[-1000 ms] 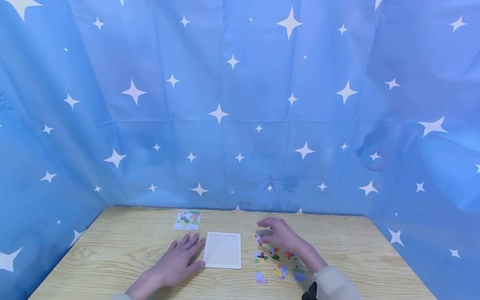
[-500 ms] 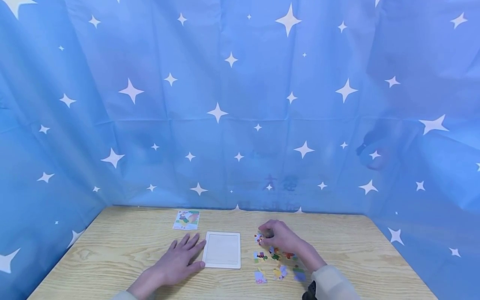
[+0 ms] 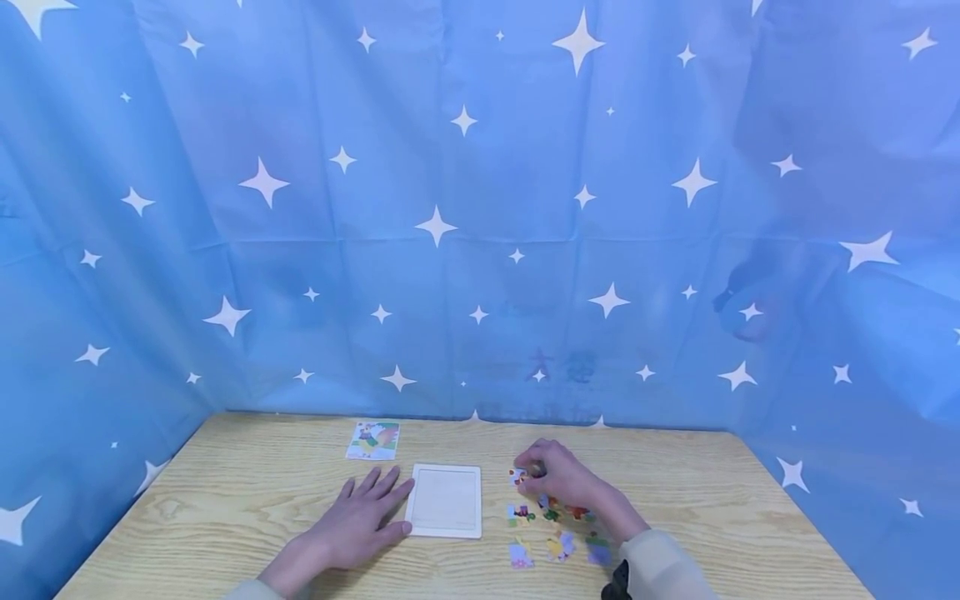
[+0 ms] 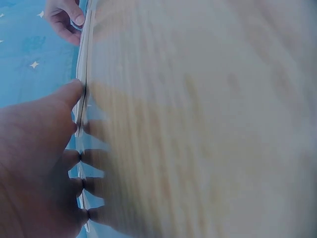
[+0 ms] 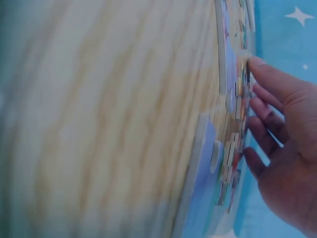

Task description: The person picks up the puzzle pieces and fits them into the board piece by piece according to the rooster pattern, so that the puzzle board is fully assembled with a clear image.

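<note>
My right hand (image 3: 562, 473) reaches over the jigsaw pieces on the right. Its thumb and index finger pinch a small jigsaw piece (image 3: 517, 477) at the back left of the group, still low at the table. The same hand (image 5: 292, 129) appears beside the pieces in the right wrist view. My left hand (image 3: 352, 529) rests with spread, straight fingers on the table, thumb and index fingertips touching the left edge of a white square puzzle frame (image 3: 444, 535). In the left wrist view, that hand (image 4: 37, 158) is seen edge-on.
Several colourful jigsaw pieces (image 3: 521, 552) lie loosely in rows right of the frame, partly under the right forearm. A square picture card (image 3: 372, 440) lies at the back left of the wooden table (image 3: 225, 500). Behind hangs a blue star-patterned curtain (image 3: 390, 250).
The right hand's index finger and thumb have closed in around the back-left jigsaw piece. The left hand and the frame have stayed in place.
</note>
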Motion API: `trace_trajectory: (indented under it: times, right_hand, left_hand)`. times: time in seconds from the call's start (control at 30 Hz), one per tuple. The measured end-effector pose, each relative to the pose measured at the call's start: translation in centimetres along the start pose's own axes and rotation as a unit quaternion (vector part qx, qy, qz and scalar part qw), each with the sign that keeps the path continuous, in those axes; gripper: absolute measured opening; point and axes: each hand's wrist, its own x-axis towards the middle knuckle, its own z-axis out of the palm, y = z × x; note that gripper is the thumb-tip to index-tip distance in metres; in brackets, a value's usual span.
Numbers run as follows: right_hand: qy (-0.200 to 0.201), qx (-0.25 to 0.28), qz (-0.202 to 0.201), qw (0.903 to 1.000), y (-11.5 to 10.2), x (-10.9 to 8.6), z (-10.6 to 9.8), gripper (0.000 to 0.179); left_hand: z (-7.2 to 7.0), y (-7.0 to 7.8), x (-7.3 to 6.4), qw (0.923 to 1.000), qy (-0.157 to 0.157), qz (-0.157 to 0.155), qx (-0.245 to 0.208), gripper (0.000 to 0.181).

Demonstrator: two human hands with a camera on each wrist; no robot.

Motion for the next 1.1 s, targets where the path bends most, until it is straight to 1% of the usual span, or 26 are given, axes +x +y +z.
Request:
trace_trajectory:
  times: [0.13,0.3,0.43,0.57,0.77,0.87,1.03,1.1]
  right_hand:
    - [0.004,0.000,-0.005,1.0000,0.1,0.1,0.1,0.030]
    - [-0.001,0.023,-0.004,0.9997,0.5,0.2,0.2,0.028]
    - [-0.008,0.040,0.001,0.9992,0.8,0.4,0.2,0.028]
    - [-0.016,0.053,0.013,0.9984,1.0,0.7,0.2,0.026]
    - [-0.024,0.078,0.027,0.9963,0.9,1.1,0.0,0.023]
    - [-0.026,0.096,0.032,0.9945,0.8,1.1,-0.2,0.023]
    - [-0.019,0.138,0.041,0.9894,0.6,1.1,-0.4,0.020]
    - [-0.020,0.144,0.039,0.9886,0.6,1.2,-0.4,0.018]
  left_hand:
    - [0.3,-0.5,0.2,1.0000,0.001,0.001,0.005,0.067]
    - [1.2,-1.6,0.4,0.9999,0.004,0.002,0.016,0.070]
    - [1.5,-2.0,0.5,0.9999,0.008,0.005,0.012,0.071]
    - [1.2,-1.6,0.5,0.9999,0.005,0.003,0.012,0.069]
    - [0.2,-0.1,0.2,0.9999,0.001,0.002,0.016,0.066]
    - [-0.1,0.4,0.1,0.9998,-0.003,-0.001,0.019,0.065]
    - [0.1,0.3,0.2,0.9997,0.003,0.001,0.025,0.066]
    - [0.2,0.1,0.3,0.9996,0.008,0.003,0.027,0.065]
